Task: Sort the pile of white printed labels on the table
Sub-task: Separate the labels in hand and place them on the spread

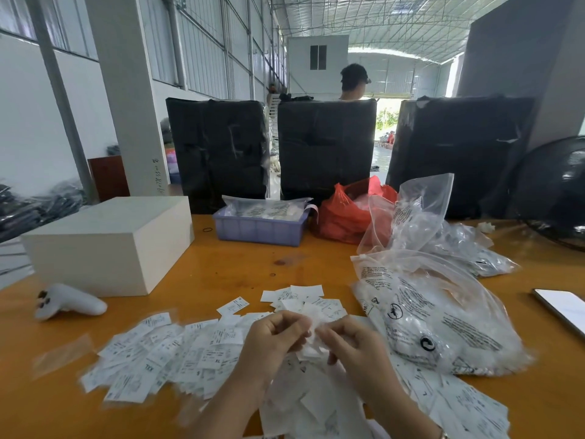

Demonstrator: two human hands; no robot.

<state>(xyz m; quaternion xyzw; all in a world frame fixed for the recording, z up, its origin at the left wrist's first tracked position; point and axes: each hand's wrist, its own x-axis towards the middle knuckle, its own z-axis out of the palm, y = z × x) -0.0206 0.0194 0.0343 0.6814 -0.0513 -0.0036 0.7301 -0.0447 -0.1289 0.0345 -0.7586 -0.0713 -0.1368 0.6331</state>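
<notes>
A wide pile of white printed labels (164,359) covers the near part of the orange table (221,270), spreading from the left to under my forearms and on to the right. A smaller cluster of labels (304,299) lies just beyond my hands. My left hand (272,340) and my right hand (351,343) meet over the pile, fingers curled, both pinching a small bunch of white labels (311,340) between them. The print on the held labels is blurred.
A white box (107,245) and a white controller (68,302) sit at the left. A blue tray (259,228), red bag (348,213) and clear plastic bags (437,315) stand behind and right. A phone (563,308) lies far right. A person stands behind black wrapped bundles (326,147).
</notes>
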